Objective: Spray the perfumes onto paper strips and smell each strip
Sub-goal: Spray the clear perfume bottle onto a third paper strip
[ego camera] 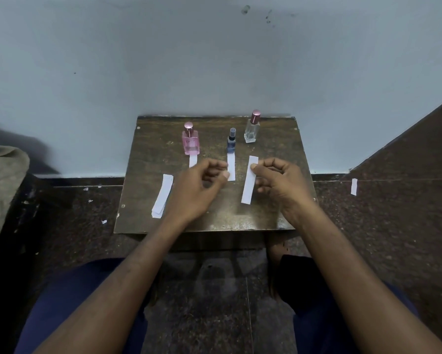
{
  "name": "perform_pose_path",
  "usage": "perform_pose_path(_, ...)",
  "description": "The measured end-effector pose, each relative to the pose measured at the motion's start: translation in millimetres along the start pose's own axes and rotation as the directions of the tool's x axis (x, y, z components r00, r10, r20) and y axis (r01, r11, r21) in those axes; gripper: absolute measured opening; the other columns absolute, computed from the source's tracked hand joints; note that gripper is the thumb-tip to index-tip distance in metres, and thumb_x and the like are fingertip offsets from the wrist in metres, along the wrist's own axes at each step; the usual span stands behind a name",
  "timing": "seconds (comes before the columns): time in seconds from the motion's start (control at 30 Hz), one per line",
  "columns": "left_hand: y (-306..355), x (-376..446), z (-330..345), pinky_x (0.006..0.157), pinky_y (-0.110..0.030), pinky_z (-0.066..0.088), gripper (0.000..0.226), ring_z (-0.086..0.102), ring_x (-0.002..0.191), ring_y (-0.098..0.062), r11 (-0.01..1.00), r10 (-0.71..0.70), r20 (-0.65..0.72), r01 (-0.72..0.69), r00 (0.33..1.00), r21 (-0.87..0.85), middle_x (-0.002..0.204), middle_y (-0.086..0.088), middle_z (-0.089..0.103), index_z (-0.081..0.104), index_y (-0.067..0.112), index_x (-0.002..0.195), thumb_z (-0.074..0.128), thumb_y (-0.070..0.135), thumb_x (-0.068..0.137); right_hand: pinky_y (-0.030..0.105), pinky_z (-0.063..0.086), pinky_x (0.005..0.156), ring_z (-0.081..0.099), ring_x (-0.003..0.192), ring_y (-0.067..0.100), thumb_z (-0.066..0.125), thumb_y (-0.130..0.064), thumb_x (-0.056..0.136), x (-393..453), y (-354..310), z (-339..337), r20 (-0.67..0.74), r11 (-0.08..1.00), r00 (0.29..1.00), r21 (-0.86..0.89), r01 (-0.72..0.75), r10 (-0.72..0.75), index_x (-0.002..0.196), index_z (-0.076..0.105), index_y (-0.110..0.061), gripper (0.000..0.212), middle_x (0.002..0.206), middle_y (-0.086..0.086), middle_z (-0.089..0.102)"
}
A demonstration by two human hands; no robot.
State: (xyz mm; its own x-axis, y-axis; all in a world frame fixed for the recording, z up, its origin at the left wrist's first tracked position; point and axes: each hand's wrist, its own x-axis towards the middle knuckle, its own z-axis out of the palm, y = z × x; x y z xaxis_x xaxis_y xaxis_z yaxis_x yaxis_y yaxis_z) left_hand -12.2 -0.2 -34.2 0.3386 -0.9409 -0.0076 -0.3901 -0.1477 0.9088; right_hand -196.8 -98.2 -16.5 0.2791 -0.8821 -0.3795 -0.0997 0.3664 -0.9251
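Dark speckled floor (368, 226) surrounds a small wooden tabletop (214, 218) at frame centre. Above it, the right hand (281, 180) pinches a paper strip (250, 180); the left hand (197, 185) has fingers curled, holding nothing. Farther back stand a pink bottle (190, 141), blue bottle (231, 141) and clear bottle (252, 127).

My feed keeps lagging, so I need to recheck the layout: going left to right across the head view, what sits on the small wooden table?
Stack of paper strips → pink perfume bottle → small blue spray bottle → paper strip pinched by the right hand → clear bottle with the pink cap, further back.
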Motion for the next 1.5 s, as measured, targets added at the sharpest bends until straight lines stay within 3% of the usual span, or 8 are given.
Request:
perform_pose_path(0.1,5.6,3.4,22.7,0.079,-0.033,0.063,0.028,0.076,0.09,-0.003,0.995,-0.039,0.108,0.049,0.993,-0.09,0.098,0.009,0.082,0.066,0.027,0.126,0.074,0.038,0.101,0.021,0.056,0.057,0.066,0.063,0.012,0.08,-0.008,0.093,1.1,3.1,-0.3,0.014,0.999,1.0,0.034,-0.019,0.018,0.089,0.071,-0.008,0.01,0.078,0.007,0.074)
perform_pose_path(0.37,6.6,9.8,48.4,0.064,-0.026,0.061,0.04,0.076,0.064,-0.014,0.993,-0.092,0.107,0.099,0.99,-0.06,0.079,-0.004,0.08,0.058,0.024,0.122,0.084,0.024,0.093,0.022,0.058,0.062,0.072,0.064,0.011,0.078,-0.018,0.098,11.9,9.3,-16.4,-0.028,0.974,0.996,-0.213,0.073,-0.081,0.097,0.075,-0.004,0.014,0.079,0.011,0.076)
perform_pose_path(0.57,-2.2,8.1,60.1,0.07,-0.036,0.062,0.039,0.074,0.066,-0.006,0.979,-0.025,0.163,-0.008,0.986,0.201,0.07,0.007,0.077,0.055,0.033,0.12,0.083,0.032,0.093,0.016,0.043,0.056,0.068,0.067,0.004,0.082,-0.032,0.092,27.0,18.7,-24.7,0.039,0.623,0.959,-0.753,0.212,-0.279,0.088,0.081,-0.022,0.01,0.073,-0.006,0.075)
perform_pose_path(0.67,-4.5,8.3,60.2,0.067,-0.032,0.057,0.039,0.065,0.071,-0.001,0.885,0.008,0.119,-0.062,0.993,0.46,0.068,0.017,0.07,0.059,0.041,0.121,0.079,0.052,0.089,0.013,0.042,0.055,0.066,0.063,0.001,0.085,-0.029,0.088,31.8,23.9,-22.8,0.027,0.601,0.954,-0.77,0.211,-0.3,0.086,0.079,-0.022,0.01,0.069,-0.008,0.073)
perform_pose_path(0.9,-6.2,6.7,65.5,0.07,-0.042,0.062,0.048,0.071,0.08,-0.017,0.817,0.06,0.124,-0.12,0.99,0.564,0.073,0.015,0.068,0.052,0.049,0.134,0.065,0.063,0.09,0.004,0.042,0.06,0.063,0.065,-0.002,0.085,-0.022,0.088,33.6,24.1,-24.5,0.031,0.6,0.92,-0.749,0.28,-0.39,0.094,0.072,-0.018,0.015,0.068,-0.007,0.069)
perform_pose_path(1.03,-3.6,4.8,68.6,0.072,-0.042,0.061,0.052,0.073,0.086,-0.022,0.776,0.066,0.11,-0.12,0.992,0.619,0.081,0.012,0.072,0.048,0.05,0.141,0.062,0.064,0.092,0.021,0.053,0.063,0.066,0.066,0.0,0.083,-0.026,0.09,34.9,26.8,-25.8,0.11,0.507,0.896,-0.791,0.341,-0.431,0.092,0.078,-0.029,0.006,0.069,-0.012,0.071)
perform_pose_path(1.3,3.1,2.8,68.5,0.074,-0.042,0.061,0.049,0.073,0.089,-0.021,0.802,0.055,0.119,-0.115,0.991,0.587,0.085,0.012,0.073,0.052,0.046,0.139,0.064,0.061,0.095,0.013,0.05,0.063,0.064,0.066,-0.005,0.081,-0.024,0.091,38.3,21.6,-28.0,0.136,0.474,0.909,-0.817,0.328,-0.394,0.097,0.083,-0.027,0.007,0.075,-0.01,0.076)
perform_pose_path(1.5,9.5,6.5,43.9,0.059,-0.023,0.042,0.026,0.06,0.071,0.001,0.872,0.086,0.018,-0.084,0.996,0.483,0.078,0.016,0.068,0.066,0.041,0.122,0.068,0.049,0.098,0.02,0.058,0.07,0.067,0.07,-0.002,0.079,-0.022,0.092,30.6,9.9,-19.1,-0.052,0.613,0.842,-0.71,0.347,-0.537,0.098,0.079,-0.019,0.007,0.082,-0.011,0.074)
